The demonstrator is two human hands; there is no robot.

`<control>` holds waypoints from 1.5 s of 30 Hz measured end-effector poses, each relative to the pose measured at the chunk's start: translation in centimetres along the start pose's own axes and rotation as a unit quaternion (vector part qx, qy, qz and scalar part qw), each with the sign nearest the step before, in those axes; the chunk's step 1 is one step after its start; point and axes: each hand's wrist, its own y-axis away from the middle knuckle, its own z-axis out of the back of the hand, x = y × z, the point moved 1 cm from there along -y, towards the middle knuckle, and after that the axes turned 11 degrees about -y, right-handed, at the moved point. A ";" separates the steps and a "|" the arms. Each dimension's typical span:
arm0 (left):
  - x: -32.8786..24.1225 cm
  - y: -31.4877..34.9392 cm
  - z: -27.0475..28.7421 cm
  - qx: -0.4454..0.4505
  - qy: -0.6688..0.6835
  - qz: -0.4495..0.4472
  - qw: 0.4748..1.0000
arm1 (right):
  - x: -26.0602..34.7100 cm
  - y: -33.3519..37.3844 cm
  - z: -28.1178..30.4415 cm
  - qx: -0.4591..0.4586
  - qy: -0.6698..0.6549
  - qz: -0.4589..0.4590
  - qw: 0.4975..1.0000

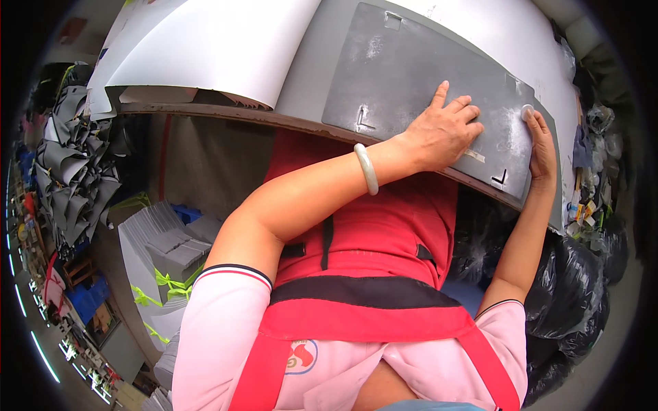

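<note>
A dark grey rectangular template (404, 72) lies over a grey sheet (301, 75) on the table. It has L-shaped slots near its front corners and white smears on its surface. My left hand (442, 131) rests on the template's front middle, fingers apart and partly bent, a pale bangle on that wrist. At the template's right edge, my right hand (541, 147) pinches a small white round piece of chalk (526, 111) between thumb and fingers. The chalk is beside the smeared right end.
A white sheet (212, 55) curls back over the table's left part. Below left stand stacks of grey cut pieces (171, 250) tied with green strips. Grey pieces (75, 171) hang at far left. Black plastic bags (569, 288) fill the right side.
</note>
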 end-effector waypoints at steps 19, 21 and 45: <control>4.5 2.7 9.9 0.243 0.114 0.021 0.963 | -2.6 -1.9 -1.4 0.016 -0.214 0.096 0.972; 4.7 2.8 10.1 0.247 0.116 0.015 0.962 | -2.5 -2.0 -1.3 0.019 -0.202 0.092 0.975; 6.2 1.8 10.7 0.303 0.179 0.037 0.935 | -3.2 -2.5 -0.4 0.030 -0.191 0.092 0.977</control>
